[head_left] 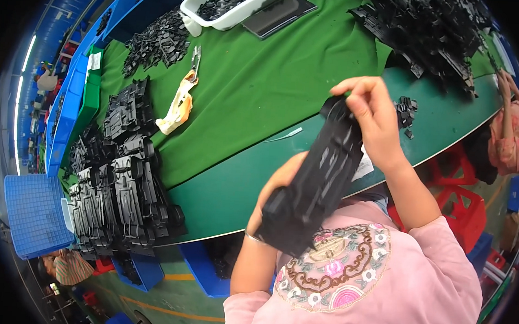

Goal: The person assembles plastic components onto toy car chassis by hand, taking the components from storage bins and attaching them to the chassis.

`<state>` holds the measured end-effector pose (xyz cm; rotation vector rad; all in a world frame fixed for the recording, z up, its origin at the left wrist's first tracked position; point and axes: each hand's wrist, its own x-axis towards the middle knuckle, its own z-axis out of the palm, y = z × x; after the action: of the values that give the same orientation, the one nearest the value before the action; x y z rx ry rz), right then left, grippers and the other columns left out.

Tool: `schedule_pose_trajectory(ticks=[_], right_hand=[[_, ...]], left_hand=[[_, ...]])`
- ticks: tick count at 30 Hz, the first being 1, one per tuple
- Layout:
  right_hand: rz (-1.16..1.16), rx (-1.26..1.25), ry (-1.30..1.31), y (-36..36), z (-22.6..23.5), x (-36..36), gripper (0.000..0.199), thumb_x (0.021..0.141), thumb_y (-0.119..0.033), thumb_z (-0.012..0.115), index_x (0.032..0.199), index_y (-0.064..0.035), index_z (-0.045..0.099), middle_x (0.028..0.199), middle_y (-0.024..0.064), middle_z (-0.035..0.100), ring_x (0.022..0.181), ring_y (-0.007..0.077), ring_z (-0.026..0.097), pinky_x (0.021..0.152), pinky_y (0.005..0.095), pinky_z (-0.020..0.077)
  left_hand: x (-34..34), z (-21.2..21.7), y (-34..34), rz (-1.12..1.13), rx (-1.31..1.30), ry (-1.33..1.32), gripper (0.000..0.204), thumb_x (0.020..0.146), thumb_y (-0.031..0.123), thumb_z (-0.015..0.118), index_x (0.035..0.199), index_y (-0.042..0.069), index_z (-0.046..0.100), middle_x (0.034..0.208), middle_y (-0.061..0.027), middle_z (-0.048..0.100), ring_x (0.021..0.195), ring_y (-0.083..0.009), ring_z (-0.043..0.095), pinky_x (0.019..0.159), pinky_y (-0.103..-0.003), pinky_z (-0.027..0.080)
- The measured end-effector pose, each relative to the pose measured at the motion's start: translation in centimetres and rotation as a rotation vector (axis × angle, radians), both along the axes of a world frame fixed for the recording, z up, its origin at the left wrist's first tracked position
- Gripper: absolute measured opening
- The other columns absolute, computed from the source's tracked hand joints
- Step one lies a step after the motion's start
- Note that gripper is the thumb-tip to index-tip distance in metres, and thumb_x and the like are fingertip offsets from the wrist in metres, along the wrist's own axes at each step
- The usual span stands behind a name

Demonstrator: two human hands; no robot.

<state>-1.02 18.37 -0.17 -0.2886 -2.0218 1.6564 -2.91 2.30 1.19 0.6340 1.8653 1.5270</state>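
A long black moulded plastic part (329, 165) is held up at a slant in front of my chest, above the table's near edge. My left hand (277, 180) grips its lower left side, with most fingers hidden behind it. At the upper end, my right hand (376, 121) is closed on the part, thumb and fingers pinching near its tip. Whether a smaller piece is between those fingertips I cannot make out. Small black pieces (406, 113) lie in a little heap just beyond my right hand.
Similar black parts (128, 194) are stacked at left, and another big pile (433, 36) lies far right. Wrapped in pale cloth (179, 107), a metal hand tool (195, 61) rests on the green cloth (245, 80). A white tub (225, 22) stands at the back. Another person (511, 129) sits at right.
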Motion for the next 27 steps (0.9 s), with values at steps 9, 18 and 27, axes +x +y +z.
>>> schedule_pose_trajectory(ticks=[9, 18, 27], right_hand=[[0.122, -0.445, -0.010, -2.1, -0.5, 1.5, 0.014, 0.082, -0.017, 0.050, 0.084, -0.0061, 0.042, 0.096, 0.0043, 0.049, 0.082, 0.0070, 0.043, 0.075, 0.0223, 0.0362], [0.227, -0.870, -0.119, 0.9, -1.3, 2.4, 0.019, 0.080, -0.011, 0.052, 0.097, -0.0033, 0.049, 0.076, 0.0031, 0.053, 0.064, 0.0083, 0.051, 0.059, 0.0203, 0.0427], [0.183, -0.442, -0.198, 1.0, -1.0, 4.4, 0.011, 0.074, 0.003, 0.050, 0.083, -0.0029, 0.046, 0.081, 0.0031, 0.047, 0.070, 0.0087, 0.048, 0.062, 0.0210, 0.0424]], left_hand=[[2.0, -2.5, -0.7, 0.411, 0.312, -0.320, 0.042, 0.083, 0.023, 0.037, 0.119, 0.000, 0.034, 0.109, -0.0115, 0.047, 0.096, -0.0222, 0.049, 0.076, -0.036, 0.044], [2.1, -2.7, -2.6, 0.713, 0.465, -0.388, 0.032, 0.077, 0.009, 0.047, 0.108, 0.001, 0.044, 0.099, -0.0093, 0.052, 0.088, -0.0185, 0.053, 0.075, -0.033, 0.045], [3.1, -2.5, -3.7, 0.776, 0.174, -0.404, 0.024, 0.076, 0.011, 0.054, 0.094, -0.004, 0.055, 0.096, -0.0098, 0.055, 0.087, -0.0178, 0.053, 0.078, -0.033, 0.042]])
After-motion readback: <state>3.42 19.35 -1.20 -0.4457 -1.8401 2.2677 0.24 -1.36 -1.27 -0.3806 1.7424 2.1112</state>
